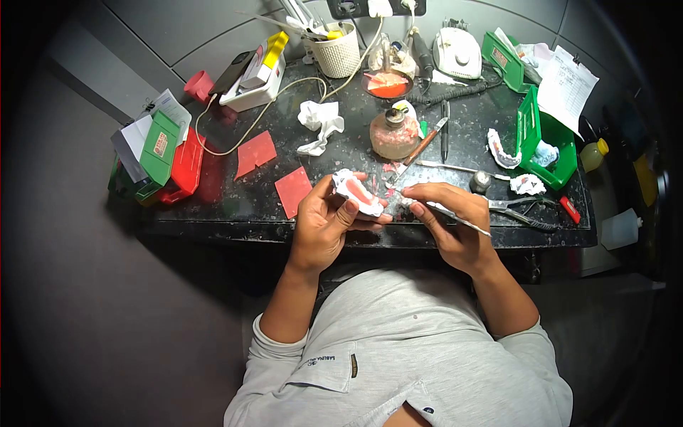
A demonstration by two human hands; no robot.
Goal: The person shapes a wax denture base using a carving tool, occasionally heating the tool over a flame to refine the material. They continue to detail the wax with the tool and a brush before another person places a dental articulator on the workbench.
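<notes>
Over the dark tabletop's (356, 153) near edge, the left hand (324, 222) clamps a tooth model (358, 193) face-up, so the thin tool (479, 229) pinched in the right hand (455, 224) can reach it.

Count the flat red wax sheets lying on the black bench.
2. The upper wax sheet lies right of the red box; the lower wax sheet lies near the left hand. Others may hide under clutter.

Bright centre, dark vignetted corners, fisheye distortion.

Dark speckled bench (352, 153) with red wax sheets (255, 154), crumpled tissue (320, 124), spirit lamp (393, 133), green tray (530, 128).
</notes>
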